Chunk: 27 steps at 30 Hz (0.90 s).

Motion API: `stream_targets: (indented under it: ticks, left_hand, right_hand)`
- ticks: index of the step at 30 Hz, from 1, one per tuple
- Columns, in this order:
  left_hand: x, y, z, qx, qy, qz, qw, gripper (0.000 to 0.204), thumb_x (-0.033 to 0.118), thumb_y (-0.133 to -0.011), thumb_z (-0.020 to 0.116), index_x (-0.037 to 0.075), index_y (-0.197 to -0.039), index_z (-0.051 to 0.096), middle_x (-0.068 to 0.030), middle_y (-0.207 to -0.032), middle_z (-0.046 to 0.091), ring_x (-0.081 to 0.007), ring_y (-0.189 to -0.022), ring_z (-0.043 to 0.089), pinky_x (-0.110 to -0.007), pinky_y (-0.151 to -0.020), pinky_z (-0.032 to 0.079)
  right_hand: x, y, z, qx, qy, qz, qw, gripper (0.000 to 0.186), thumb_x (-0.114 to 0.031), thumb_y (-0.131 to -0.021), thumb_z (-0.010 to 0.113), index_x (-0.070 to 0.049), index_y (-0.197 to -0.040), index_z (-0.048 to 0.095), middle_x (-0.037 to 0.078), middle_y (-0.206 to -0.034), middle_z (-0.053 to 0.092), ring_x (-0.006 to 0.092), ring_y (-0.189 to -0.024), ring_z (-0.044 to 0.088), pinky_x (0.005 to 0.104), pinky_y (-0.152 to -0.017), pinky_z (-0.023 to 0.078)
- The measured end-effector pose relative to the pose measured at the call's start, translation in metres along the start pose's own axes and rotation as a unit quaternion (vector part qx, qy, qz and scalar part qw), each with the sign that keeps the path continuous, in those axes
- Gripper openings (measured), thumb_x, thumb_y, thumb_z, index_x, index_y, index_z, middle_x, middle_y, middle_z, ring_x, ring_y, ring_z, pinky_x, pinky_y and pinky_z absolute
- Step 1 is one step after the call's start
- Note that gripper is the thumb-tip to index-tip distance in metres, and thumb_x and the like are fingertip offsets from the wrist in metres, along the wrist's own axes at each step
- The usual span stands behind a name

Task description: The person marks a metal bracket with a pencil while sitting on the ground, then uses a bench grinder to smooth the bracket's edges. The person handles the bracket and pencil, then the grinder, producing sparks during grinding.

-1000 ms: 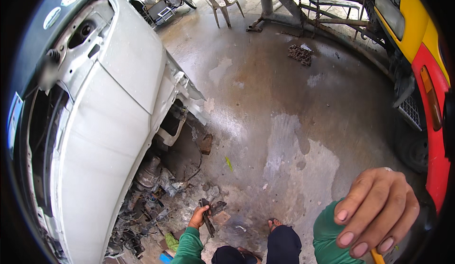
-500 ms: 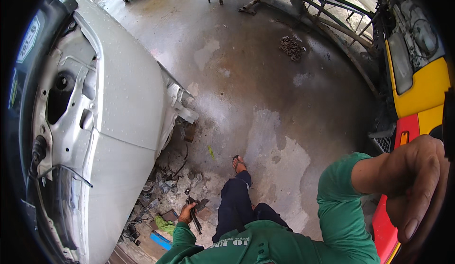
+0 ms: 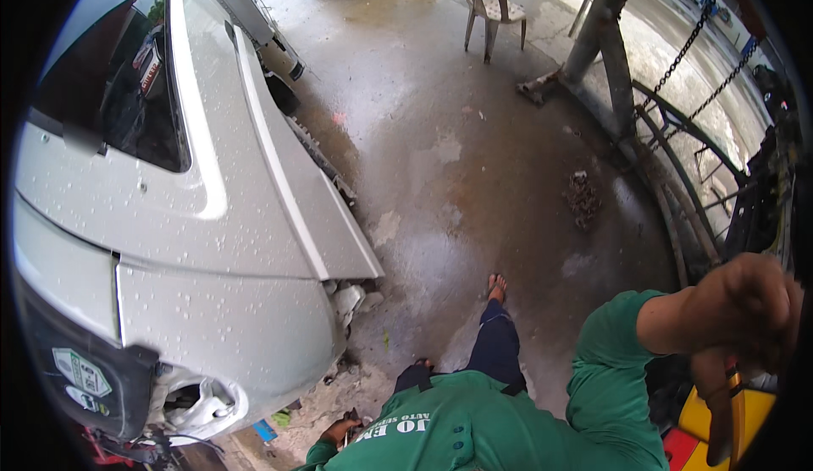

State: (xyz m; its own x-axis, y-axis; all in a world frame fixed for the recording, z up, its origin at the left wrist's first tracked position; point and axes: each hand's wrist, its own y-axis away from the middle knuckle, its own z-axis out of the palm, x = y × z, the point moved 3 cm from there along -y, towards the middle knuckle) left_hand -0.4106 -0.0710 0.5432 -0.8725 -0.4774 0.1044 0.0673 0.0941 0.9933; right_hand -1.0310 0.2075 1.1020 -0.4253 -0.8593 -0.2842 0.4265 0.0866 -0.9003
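My left hand is low beside my green shirt, closed on a dark metal tool, mostly hidden by my body now. My right hand is raised at the lower right, fingers curled round a yellow-handled tool, whose far end I cannot make out. On the left stands a white vehicle body, wet with drops, its lamp opening bare. My bare, sandalled foot is on the wet concrete floor.
A plastic chair stands at the back. A steel frame with hanging chains is at the right, a chain pile near its base. Yellow and red bodywork shows lower right; loose debris lies beside the white vehicle.
My view has moved along the white vehicle, now showing its side window. My legs have stepped forward. My left hand and its tool have become mostly hidden; my right hand stays raised.
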Motion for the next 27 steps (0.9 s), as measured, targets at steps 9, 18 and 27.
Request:
stream_targets:
  ticks: [9,18,27]
  left_hand:
    - [0.277,-0.031,0.156,-0.017,0.162,0.05,0.985,0.039,0.04,-0.081,0.077,0.009,-0.104,0.069,-0.0057,-0.074,0.063,-0.0193,-0.059,0.059,-0.032,-0.055,0.05]
    - [0.526,-0.094,0.195,-0.043,0.378,0.043,0.924,0.037,0.039,-0.083,0.076,0.009,-0.104,0.07,-0.0055,-0.075,0.064,-0.0195,-0.06,0.06,-0.032,-0.054,0.05]
    - [0.854,-0.131,0.033,-0.049,0.453,0.063,0.888,0.035,0.039,-0.084,0.075,0.01,-0.104,0.071,-0.0053,-0.075,0.065,-0.0196,-0.06,0.061,-0.033,-0.054,0.051]
  right_hand:
    - [0.375,-0.035,-0.234,-0.057,0.046,0.452,0.889,0.058,-0.029,-0.089,0.076,-0.003,-0.136,0.054,0.016,-0.124,0.065,0.0272,-0.11,0.066,0.0407,-0.094,0.055]
    - [0.721,0.007,-0.4,-0.571,0.398,0.523,0.492,0.045,-0.028,-0.087,0.076,-0.002,-0.122,0.064,0.021,-0.112,0.07,0.0375,-0.104,0.068,0.0466,-0.088,0.053]
    - [0.775,0.079,-0.643,-0.431,0.454,0.747,0.223,0.05,-0.032,-0.086,0.077,0.0,-0.123,0.068,0.023,-0.122,0.068,0.0394,-0.112,0.066,0.0485,-0.093,0.053]
